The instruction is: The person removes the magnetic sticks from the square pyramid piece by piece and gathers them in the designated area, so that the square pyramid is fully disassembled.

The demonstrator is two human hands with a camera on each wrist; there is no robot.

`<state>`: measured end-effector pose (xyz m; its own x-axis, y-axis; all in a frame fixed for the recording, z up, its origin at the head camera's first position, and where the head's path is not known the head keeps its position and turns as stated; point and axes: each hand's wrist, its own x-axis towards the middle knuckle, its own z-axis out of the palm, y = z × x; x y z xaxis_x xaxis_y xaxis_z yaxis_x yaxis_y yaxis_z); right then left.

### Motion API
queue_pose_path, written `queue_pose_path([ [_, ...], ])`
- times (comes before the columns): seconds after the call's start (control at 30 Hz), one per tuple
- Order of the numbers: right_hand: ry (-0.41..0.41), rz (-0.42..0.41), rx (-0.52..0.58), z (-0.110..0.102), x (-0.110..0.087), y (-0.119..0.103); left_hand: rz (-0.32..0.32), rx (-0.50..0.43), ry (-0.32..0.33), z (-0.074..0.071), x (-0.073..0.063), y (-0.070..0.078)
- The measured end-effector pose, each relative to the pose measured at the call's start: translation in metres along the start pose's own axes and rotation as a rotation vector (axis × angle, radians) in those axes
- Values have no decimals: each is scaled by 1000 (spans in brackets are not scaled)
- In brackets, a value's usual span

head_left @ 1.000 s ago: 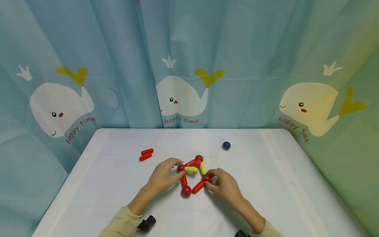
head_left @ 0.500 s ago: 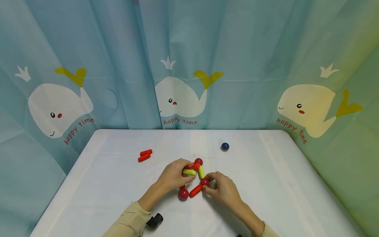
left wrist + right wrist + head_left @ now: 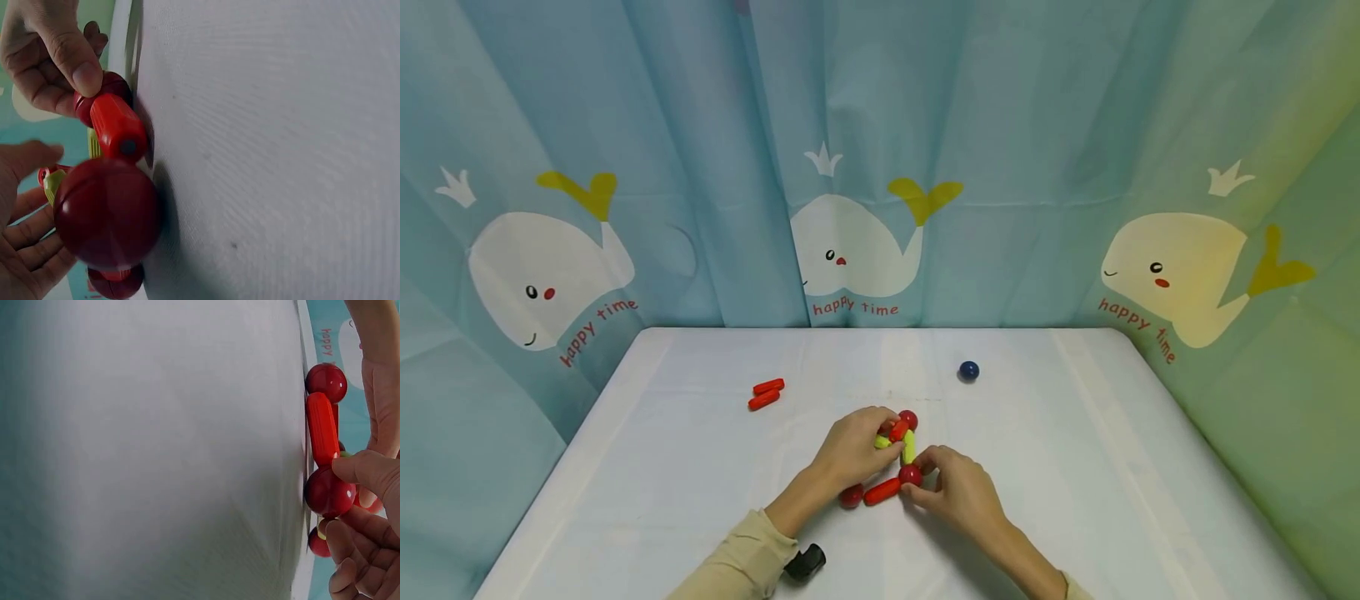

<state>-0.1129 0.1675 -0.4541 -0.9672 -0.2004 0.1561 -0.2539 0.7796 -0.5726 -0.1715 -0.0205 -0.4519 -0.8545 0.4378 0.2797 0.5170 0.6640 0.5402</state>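
Observation:
Several red balls and red and yellow-green rods form a linked shape in the head view. My right hand (image 3: 962, 492) pinches the right-hand red ball (image 3: 910, 476) between thumb and fingers. From that ball a red rod (image 3: 882, 491) runs toward the front red ball (image 3: 851, 497), its end close by. My left hand (image 3: 850, 450) reaches over the shape, thumb and index finger apart on either side of a short red rod (image 3: 898, 430) at the far red ball (image 3: 908, 419). The left ball is hidden under it. A yellow-green rod (image 3: 909, 447) joins the far and right balls.
Two loose red rods (image 3: 765, 394) lie at the left back of the white table (image 3: 1045, 433). A dark blue ball (image 3: 969, 371) sits at the back right. A black strap piece (image 3: 805, 563) shows at the left wrist. A whale-print curtain (image 3: 1030, 250) hangs behind.
My left hand has left the left ball and moved right, toward the short red rod. My right hand has drawn the pinched ball nearer, and the shape has turned and shifted with it.

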Motion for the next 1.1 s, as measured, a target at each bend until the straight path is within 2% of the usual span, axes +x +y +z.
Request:
queue_pose_path([
  [0.13, -32, 1, 21, -4, 0, 2, 15, 9, 12, 3, 1, -1],
  [0.23, -64, -17, 88, -12, 4, 9, 34, 7, 25, 3, 0, -1],
  [0.37, -70, -117, 162, -24, 17, 21, 46, 8, 35, 3, 1, 0],
  [0.5, -26, -248, 122, -28, 35, 30, 33, 1, 30, 2, 0, 0],
  [0.6, -7, -302, 93, -26, 47, 34, 28, -24, 26, 2, 0, 0],
  [0.87, -55, -370, 40, -17, 62, 38, 42, -55, 39, 3, -3, 0],
  [1.1, -51, -359, 46, -14, 65, 42, 42, -102, 58, 3, -3, -3],
])
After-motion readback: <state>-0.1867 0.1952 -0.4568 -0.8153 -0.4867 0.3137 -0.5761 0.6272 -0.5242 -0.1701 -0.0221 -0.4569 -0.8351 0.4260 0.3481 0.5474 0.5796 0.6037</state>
